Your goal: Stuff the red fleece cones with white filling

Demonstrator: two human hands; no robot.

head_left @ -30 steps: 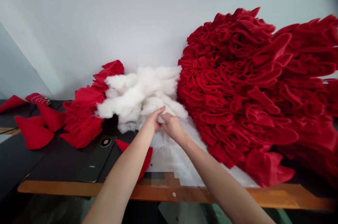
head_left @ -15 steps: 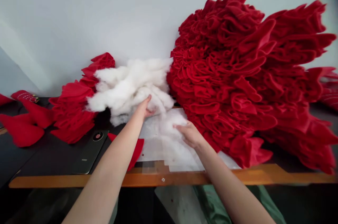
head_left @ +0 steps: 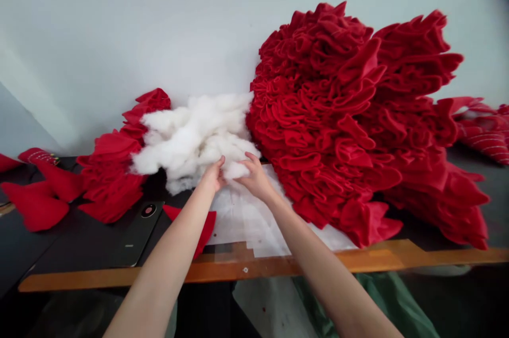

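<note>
A heap of white fluffy stuffing point(head_left: 191, 139) lies against the wall at the back of the table. In front of its lower right part, a small tuft of stuffing point(head_left: 236, 170) is held between my two hands. My left hand point(head_left: 215, 175) is at the tuft's left side, thumb up, its other fingers partly hidden. My right hand point(head_left: 256, 180) closes on the tuft from the right with bent fingers. Beneath my hands a white sheet point(head_left: 230, 216) covers the tabletop. A red fabric piece point(head_left: 207, 232) lies partly behind my left forearm.
Tall stacks of red fabric pieces point(head_left: 318, 115) rise right of the stuffing; a smaller red stack point(head_left: 115, 173) stands left. A dark phone point(head_left: 137, 237) lies near the wooden front edge point(head_left: 214, 271). Plump red shapes point(head_left: 37, 205) lie far left, striped red ones point(head_left: 483, 136) far right.
My right hand has moved left and up toward my left hand. The stuffing that trailed loosely between them is now a compact tuft. The view has shifted slightly right.
</note>
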